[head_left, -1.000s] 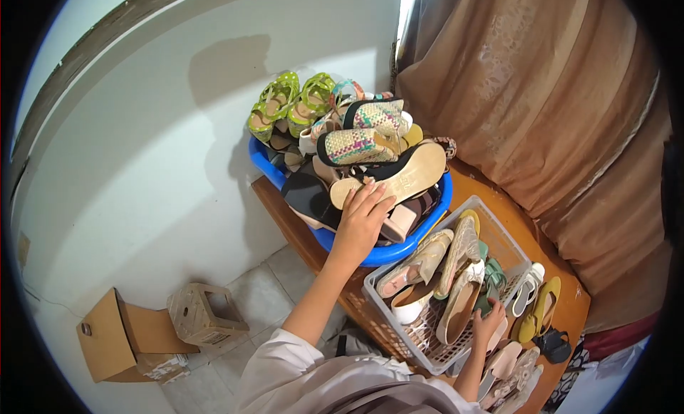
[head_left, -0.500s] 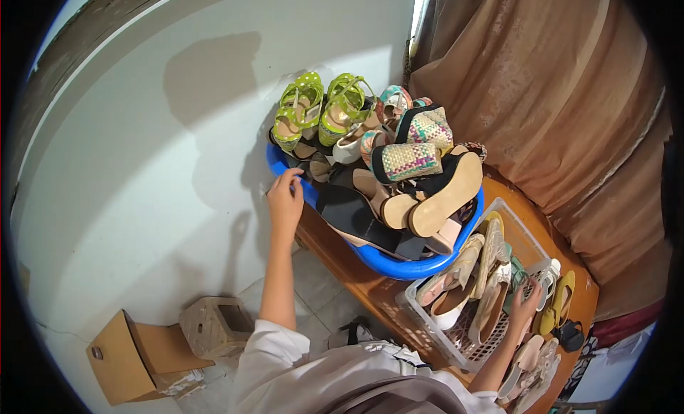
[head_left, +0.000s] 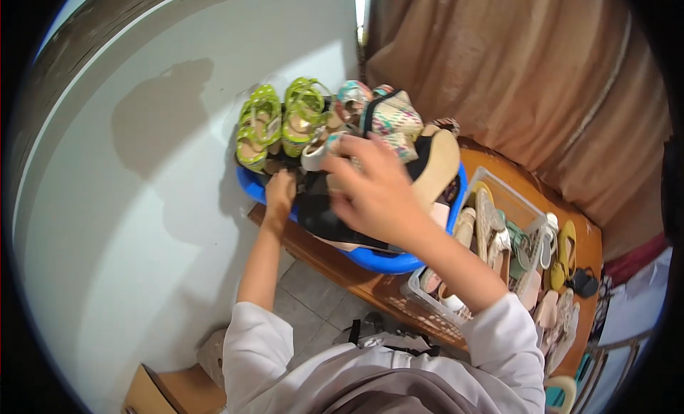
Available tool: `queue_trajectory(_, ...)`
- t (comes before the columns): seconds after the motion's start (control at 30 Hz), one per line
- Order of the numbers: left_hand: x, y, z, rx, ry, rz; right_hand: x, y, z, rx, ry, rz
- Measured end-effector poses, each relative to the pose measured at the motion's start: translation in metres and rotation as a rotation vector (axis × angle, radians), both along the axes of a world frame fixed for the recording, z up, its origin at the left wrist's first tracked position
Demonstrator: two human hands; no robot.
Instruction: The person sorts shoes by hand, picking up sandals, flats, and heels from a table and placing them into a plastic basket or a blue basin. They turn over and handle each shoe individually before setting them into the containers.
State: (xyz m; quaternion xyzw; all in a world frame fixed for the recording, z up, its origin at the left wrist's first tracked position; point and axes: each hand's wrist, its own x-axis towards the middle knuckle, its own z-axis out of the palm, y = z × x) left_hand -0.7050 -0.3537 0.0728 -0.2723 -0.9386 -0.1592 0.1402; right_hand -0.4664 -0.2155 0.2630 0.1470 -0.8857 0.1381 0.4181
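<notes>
A blue basin (head_left: 388, 263) is heaped with women's shoes. My left hand (head_left: 281, 189) reaches over its near-left rim with fingers curled among dark shoes; what they hold, if anything, is hidden. Over the middle of the heap, my right hand (head_left: 374, 189) is blurred, its fingers apart and nothing visible in them. Green polka-dot sandals (head_left: 305, 118) stand at the back left of the basin. A sandal with a woven multicolour heel (head_left: 397, 122) lies just beyond my right hand. Beneath that hand lies a black shoe (head_left: 313, 218), partly covered. A beige sole (head_left: 443, 164) faces up on the right.
On the brown wooden table (head_left: 484, 156), a white plastic basket (head_left: 516, 193) holds several shoes. Yellow slippers (head_left: 563, 250) and other pairs lie to its right. A brown curtain (head_left: 499, 65) hangs behind, and a cardboard box (head_left: 189, 389) is on the floor.
My right hand has left the basket and moved left over the basin. My left hand has gone from the rim in among the shoes. The view has shifted right.
</notes>
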Motion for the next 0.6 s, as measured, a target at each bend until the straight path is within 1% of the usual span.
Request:
queue_trajectory(0.07,-0.022,-0.012,-0.028,0.21,0.251,-0.382,-0.031,-0.019,-0.013,-0.004,0.025,-0.072)
queue_trajectory(0.1,-0.021,-0.009,-0.024,0.126,0.209,-0.373,-0.043,-0.025,-0.021,0.074,0.034,-0.197)
queue_trajectory(0.13,-0.017,-0.006,-0.02,0.123,0.255,-0.351,-0.052,-0.03,-0.028,0.153,0.042,-0.317)
queue_trajectory(0.2,-0.014,-0.007,-0.019,0.357,0.065,-0.335,-0.06,-0.033,-0.034,0.186,0.021,-0.41)
queue_trajectory(0.27,-0.029,-0.012,-0.032,0.188,0.271,-0.383,-0.067,-0.033,-0.035,0.188,0.012,-0.47)
queue_trajectory(0.3,-0.031,-0.012,-0.032,0.102,0.375,-0.404,-0.069,-0.032,-0.036,0.225,0.004,-0.48)
queue_trajectory(0.37,-0.033,-0.012,-0.031,0.051,0.4,-0.429,-0.071,-0.031,-0.037,0.259,-0.01,-0.486)
queue_trajectory(0.43,-0.025,-0.011,-0.019,0.019,0.337,-0.418,-0.071,-0.03,-0.04,0.262,0.016,-0.476)
queue_trajectory(0.5,-0.014,-0.01,-0.006,0.003,0.188,-0.372,-0.073,-0.03,-0.041,0.236,0.05,-0.459)
queue_trajectory(0.6,0.005,-0.006,0.026,0.084,0.027,-0.492,-0.073,-0.026,-0.044,0.218,0.113,-0.423)
